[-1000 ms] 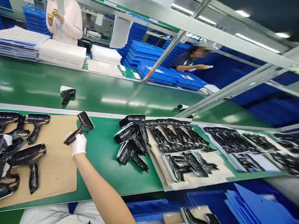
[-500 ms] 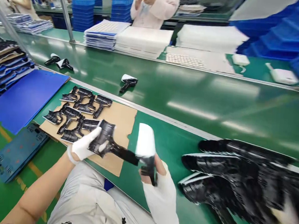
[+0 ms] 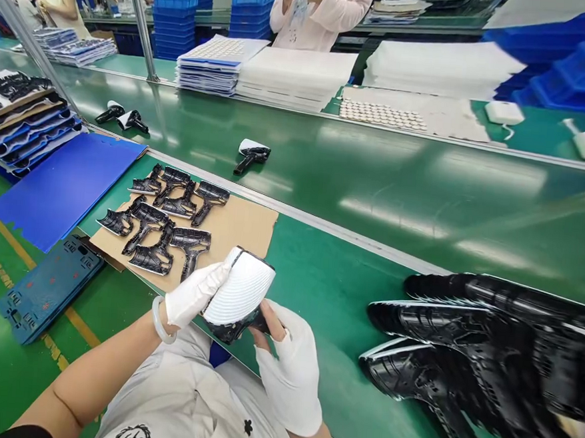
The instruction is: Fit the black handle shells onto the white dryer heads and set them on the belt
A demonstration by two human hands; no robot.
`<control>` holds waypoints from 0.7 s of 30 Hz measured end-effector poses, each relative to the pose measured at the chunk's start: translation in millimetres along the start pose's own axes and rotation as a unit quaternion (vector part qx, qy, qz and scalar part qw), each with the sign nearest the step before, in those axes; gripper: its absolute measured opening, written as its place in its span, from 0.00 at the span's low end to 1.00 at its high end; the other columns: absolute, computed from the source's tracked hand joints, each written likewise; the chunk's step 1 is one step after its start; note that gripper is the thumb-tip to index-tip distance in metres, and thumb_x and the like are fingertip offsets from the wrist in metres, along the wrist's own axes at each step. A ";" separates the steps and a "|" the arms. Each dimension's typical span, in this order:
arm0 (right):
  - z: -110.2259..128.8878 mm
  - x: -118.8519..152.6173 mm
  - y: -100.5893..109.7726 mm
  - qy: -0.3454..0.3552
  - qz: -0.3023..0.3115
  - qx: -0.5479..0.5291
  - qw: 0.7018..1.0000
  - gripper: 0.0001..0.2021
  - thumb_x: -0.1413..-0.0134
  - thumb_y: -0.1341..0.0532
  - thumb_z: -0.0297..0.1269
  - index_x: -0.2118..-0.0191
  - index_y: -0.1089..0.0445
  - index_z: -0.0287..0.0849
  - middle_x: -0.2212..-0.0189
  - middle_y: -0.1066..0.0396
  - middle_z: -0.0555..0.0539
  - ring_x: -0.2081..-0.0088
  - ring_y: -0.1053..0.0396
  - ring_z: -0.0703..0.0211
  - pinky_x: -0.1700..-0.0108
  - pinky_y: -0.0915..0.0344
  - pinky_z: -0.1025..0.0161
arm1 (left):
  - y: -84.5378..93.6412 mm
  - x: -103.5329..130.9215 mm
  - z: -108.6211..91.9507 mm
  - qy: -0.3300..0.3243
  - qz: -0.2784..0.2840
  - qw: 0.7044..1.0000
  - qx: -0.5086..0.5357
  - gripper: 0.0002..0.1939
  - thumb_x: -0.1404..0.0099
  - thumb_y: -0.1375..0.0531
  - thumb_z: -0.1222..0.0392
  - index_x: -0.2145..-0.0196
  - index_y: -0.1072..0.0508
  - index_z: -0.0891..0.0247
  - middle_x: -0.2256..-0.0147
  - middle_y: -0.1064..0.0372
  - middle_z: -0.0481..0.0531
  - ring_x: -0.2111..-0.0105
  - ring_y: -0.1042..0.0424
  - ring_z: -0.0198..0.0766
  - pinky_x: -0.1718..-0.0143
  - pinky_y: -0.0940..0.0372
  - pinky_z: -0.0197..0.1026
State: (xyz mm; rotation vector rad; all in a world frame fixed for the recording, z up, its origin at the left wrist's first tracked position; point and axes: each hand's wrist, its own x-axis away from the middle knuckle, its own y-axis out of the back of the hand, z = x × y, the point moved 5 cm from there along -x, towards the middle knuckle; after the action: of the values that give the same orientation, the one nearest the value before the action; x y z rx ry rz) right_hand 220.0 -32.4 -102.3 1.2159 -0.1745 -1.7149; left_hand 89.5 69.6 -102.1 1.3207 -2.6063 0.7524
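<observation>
Between my two hands is a hair dryer housing (image 3: 244,286), its white ribbed side turned up and a black edge showing below. My left hand (image 3: 194,295), white-gloved, is closed on its wide barrel. In a white glove with bare fingertips, my right hand (image 3: 290,362) grips it at the dark handle end, which is mostly hidden. Whether one or two half shells are in my hands, I cannot tell. Left of them, several black half shells (image 3: 191,242) lie hollow side up on a cardboard sheet (image 3: 242,219).
At right, a pile of black housing halves (image 3: 445,323) covers the bench. Beyond the metal rail, white-and-black dryer bodies (image 3: 253,155) lie on the green belt (image 3: 317,147). A blue sheet (image 3: 69,183) is at left. Across the belt stand paper stacks (image 3: 297,76) and a person in pink (image 3: 331,15).
The separate black shell in my left hand and white-topped one in my right have come together. One white ribbed side now faces up between both hands. The view has shifted slightly.
</observation>
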 end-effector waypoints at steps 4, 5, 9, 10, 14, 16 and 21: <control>0.4 -2.5 -1.2 0.006 0.007 0.021 1.000 0.38 0.41 0.45 0.20 0.28 0.52 0.53 0.62 0.26 0.43 0.66 0.30 0.60 0.64 0.32 0.62 | -1.1 5.2 -1.1 -0.016 0.047 0.998 -0.025 0.29 0.37 0.38 0.37 0.48 0.22 0.62 0.51 0.21 0.52 0.43 0.28 0.52 0.40 0.37 0.47; 1.4 -3.4 -1.0 0.010 0.009 0.027 1.000 0.38 0.40 0.45 0.20 0.28 0.53 0.54 0.63 0.26 0.44 0.67 0.31 0.60 0.65 0.32 0.62 | -1.8 5.5 -1.7 -0.016 0.057 0.998 -0.027 0.30 0.37 0.38 0.37 0.48 0.22 0.63 0.52 0.21 0.53 0.44 0.28 0.52 0.39 0.38 0.48; 6.7 -6.3 4.0 0.011 -0.002 0.010 1.000 0.37 0.39 0.46 0.22 0.28 0.54 0.54 0.63 0.26 0.44 0.66 0.31 0.60 0.64 0.32 0.62 | -3.2 3.3 -4.9 -0.013 0.050 0.999 -0.016 0.34 0.41 0.36 0.33 0.50 0.22 0.65 0.52 0.21 0.59 0.45 0.27 0.54 0.37 0.40 0.52; 7.8 -6.9 5.2 0.010 -0.003 0.004 1.000 0.37 0.39 0.46 0.22 0.28 0.54 0.54 0.63 0.27 0.44 0.67 0.31 0.60 0.64 0.32 0.62 | -3.6 2.7 -5.9 -0.014 0.045 0.999 -0.015 0.35 0.42 0.36 0.33 0.51 0.22 0.65 0.52 0.21 0.59 0.45 0.28 0.54 0.37 0.40 0.53; 9.8 -8.0 6.0 0.016 0.009 0.003 1.000 0.39 0.40 0.46 0.20 0.29 0.55 0.56 0.65 0.27 0.46 0.67 0.33 0.60 0.63 0.33 0.62 | -5.8 3.6 -5.9 -0.006 0.047 0.999 -0.017 0.35 0.42 0.37 0.31 0.52 0.21 0.65 0.53 0.21 0.59 0.46 0.27 0.54 0.40 0.38 0.53; 8.1 -8.0 4.5 0.013 0.018 0.012 1.000 0.38 0.40 0.46 0.20 0.30 0.53 0.56 0.65 0.28 0.47 0.68 0.34 0.61 0.62 0.34 0.63 | -6.1 5.1 -3.9 0.002 0.058 0.998 -0.015 0.34 0.41 0.38 0.32 0.52 0.22 0.64 0.53 0.21 0.59 0.47 0.27 0.53 0.41 0.36 0.53; 4.0 -7.3 -5.2 0.012 0.047 0.053 0.997 0.32 0.44 0.47 0.20 0.35 0.46 0.49 0.70 0.35 0.50 0.71 0.42 0.61 0.68 0.40 0.67 | -9.3 7.7 1.3 0.020 0.083 0.996 -0.006 0.34 0.51 0.29 0.36 0.54 0.22 0.63 0.55 0.21 0.57 0.51 0.26 0.53 0.46 0.34 0.51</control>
State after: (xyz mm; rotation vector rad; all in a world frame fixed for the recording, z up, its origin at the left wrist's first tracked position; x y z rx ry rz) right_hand 213.8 -25.6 -98.8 1.2853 -0.3053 -1.6260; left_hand 92.2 58.8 -97.2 1.0842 -2.7097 0.7760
